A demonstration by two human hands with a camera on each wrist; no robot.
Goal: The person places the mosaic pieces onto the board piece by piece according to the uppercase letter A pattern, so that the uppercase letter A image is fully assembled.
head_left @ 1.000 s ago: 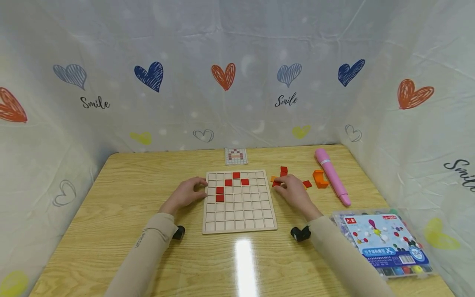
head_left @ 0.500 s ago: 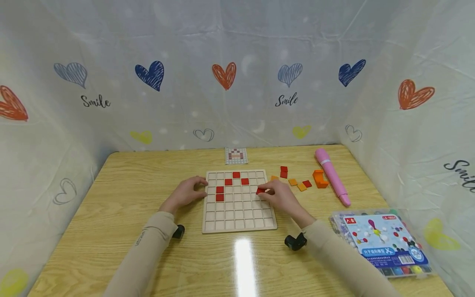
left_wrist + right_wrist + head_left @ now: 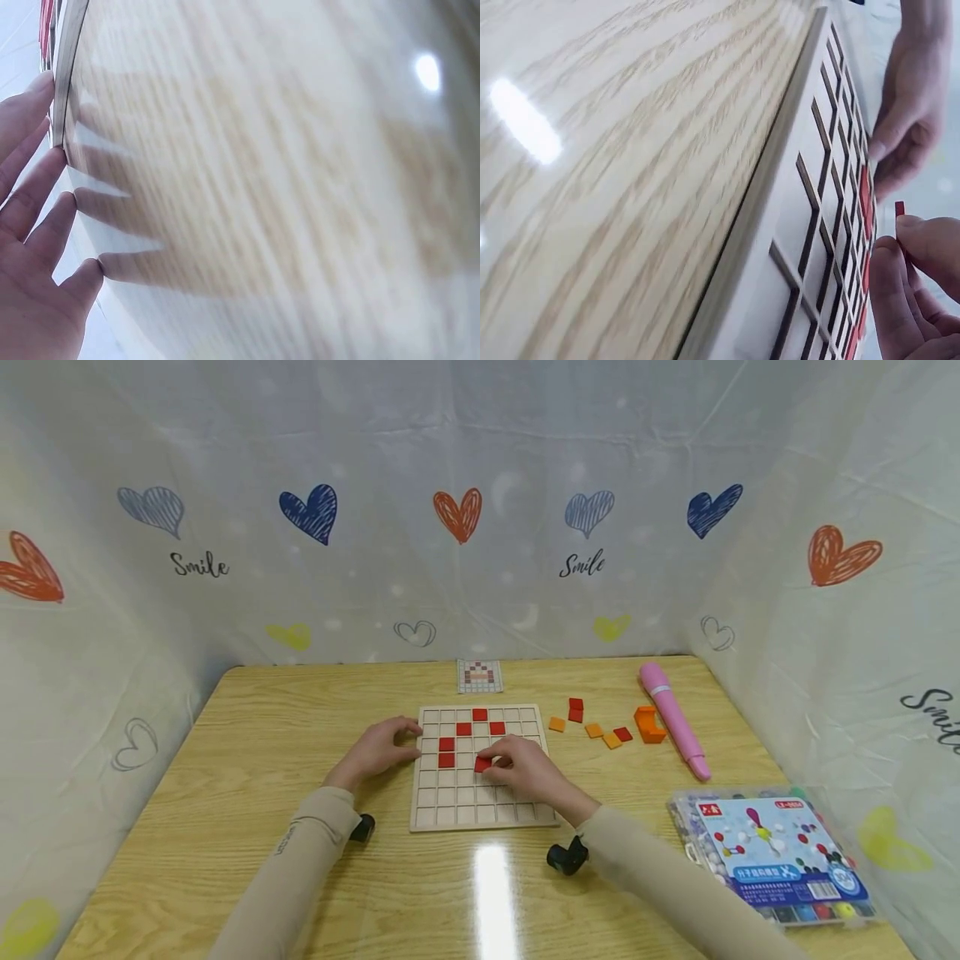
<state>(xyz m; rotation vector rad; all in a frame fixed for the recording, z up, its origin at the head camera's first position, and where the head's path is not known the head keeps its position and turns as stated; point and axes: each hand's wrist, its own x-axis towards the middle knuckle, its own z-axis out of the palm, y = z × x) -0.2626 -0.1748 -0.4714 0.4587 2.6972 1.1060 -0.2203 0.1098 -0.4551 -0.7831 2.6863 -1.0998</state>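
A wooden grid board point(image 3: 465, 820) lies on the table with several red square tiles set in its upper left cells, such as one red tile point(image 3: 446, 760). Between thumb and finger my right hand point(image 3: 525, 770) pinches another red square tile point(image 3: 482, 764) over the middle of the board. The right wrist view shows that pinched tile point(image 3: 900, 213) edge-on above the grid. At the board's left edge rests my left hand point(image 3: 375, 752), its fingers loosely bent and the fingertips right at the rim. In the left wrist view its fingers point(image 3: 49, 232) are spread along that edge.
Right of the board lie loose orange tiles point(image 3: 557, 724) and red tiles point(image 3: 576, 710). Beyond them are an orange plastic piece point(image 3: 651, 727) and a pink pen-shaped stick point(image 3: 675, 718). A small patterned card point(image 3: 479, 677) lies behind the board; a boxed molecule kit point(image 3: 780, 852) sits front right.
My right hand has picked up a red tile from the loose pile and carried it left over the board's middle. The left hand has stayed at the board's edge.
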